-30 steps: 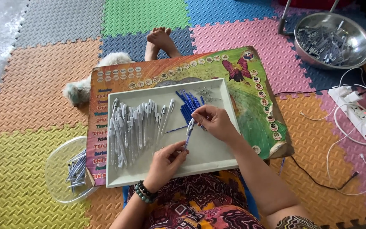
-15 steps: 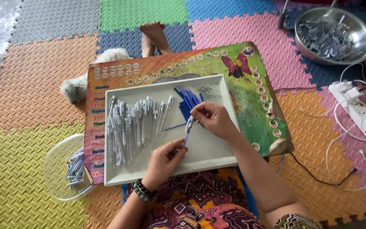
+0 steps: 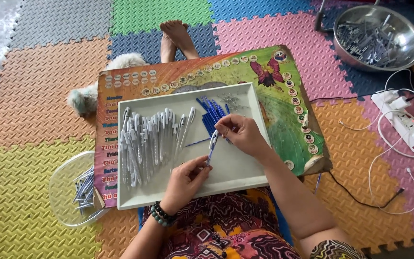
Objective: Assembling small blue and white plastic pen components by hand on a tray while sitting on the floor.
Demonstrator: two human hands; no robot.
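A white tray [image 3: 238, 169] rests on a colourful board [image 3: 291, 103] across my lap. Both hands hold one pen [image 3: 212, 146] over the tray's middle: my left hand [image 3: 186, 181] pinches its lower end, my right hand [image 3: 239, 134] grips its upper end. A row of several white pen barrels [image 3: 152, 141] fills the tray's left half. A bunch of blue refills [image 3: 210, 114] lies at the tray's upper middle, just above my right hand. One loose blue refill [image 3: 197, 142] lies beside the barrels.
A clear plastic lid [image 3: 63, 184] with several finished pens [image 3: 83, 191] lies left of the board. A metal bowl [image 3: 406, 52] of pen parts stands at the top right. A white power strip [image 3: 406, 122] with cables lies at the right. My bare feet [image 3: 176, 36] and a fluffy toy [image 3: 88, 96] lie beyond the board.
My left hand has closed in on the pen's lower end; the right hand keeps its hold on the upper end. The view has shifted slightly.
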